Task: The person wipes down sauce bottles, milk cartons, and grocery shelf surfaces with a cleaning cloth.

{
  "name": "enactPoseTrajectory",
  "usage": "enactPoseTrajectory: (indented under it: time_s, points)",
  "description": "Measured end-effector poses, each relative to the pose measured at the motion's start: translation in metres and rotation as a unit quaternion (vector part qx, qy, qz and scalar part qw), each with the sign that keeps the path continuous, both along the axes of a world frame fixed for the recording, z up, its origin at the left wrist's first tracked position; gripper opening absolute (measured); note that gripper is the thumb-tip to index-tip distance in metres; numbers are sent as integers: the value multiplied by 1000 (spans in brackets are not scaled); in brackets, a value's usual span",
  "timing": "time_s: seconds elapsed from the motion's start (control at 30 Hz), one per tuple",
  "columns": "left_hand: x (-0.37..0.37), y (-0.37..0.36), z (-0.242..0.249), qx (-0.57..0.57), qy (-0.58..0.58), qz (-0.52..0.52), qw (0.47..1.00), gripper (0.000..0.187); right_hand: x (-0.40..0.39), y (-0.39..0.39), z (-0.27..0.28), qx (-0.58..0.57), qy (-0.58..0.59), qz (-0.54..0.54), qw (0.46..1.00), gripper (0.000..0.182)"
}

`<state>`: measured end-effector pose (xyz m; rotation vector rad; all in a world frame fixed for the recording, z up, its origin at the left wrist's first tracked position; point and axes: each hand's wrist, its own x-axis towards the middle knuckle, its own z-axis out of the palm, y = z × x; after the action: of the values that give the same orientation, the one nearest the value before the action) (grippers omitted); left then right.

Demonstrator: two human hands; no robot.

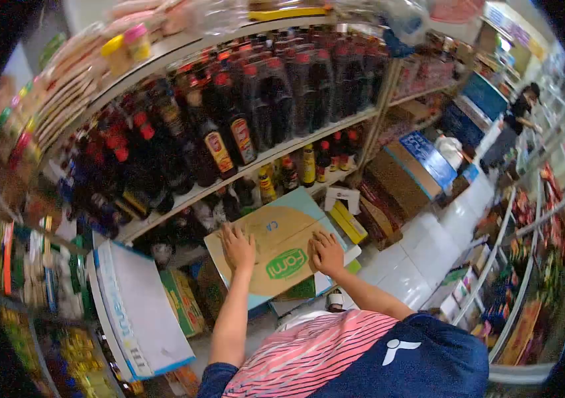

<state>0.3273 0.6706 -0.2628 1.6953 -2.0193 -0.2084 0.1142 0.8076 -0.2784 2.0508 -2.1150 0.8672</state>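
Note:
A cardboard carton [276, 229] with a green Fami logo lies in front of the bottle shelf, its top face toward me. My left hand [238, 247] rests on the carton's left part, fingers stretched out. My right hand [326, 254] lies near its right edge, with fingers spread and slightly bent. Both palms are on the cardboard and neither hand grips anything. The carton's underside is hidden. Right of it sit a small white box [342, 199] and a yellow box [348, 223].
Dark sauce bottles [232, 132] line the shelf [295, 147] ahead. A white-and-blue carton [138, 312] stands left, and a large brown box [398, 176] right. The tiled aisle [395, 272] runs right toward another person [517, 126]. Packed racks [521, 285] border it.

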Motion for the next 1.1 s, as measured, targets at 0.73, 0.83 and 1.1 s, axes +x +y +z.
enactPoseTrajectory:
  time_s: [0.73, 0.83, 1.1]
  points:
    - [8, -57, -7, 21, -47, -117, 992, 36, 11, 198, -12, 103, -378, -184, 901, 20]
    - [7, -53, -49, -65, -75, -112, 989, 35, -9, 274, -29, 72, -374, -256, 889, 18]
    - [-126, 90, -60, -54, 6, -258, 965, 34, -32, 381, -42, -109, -481, -460, 738, 15]
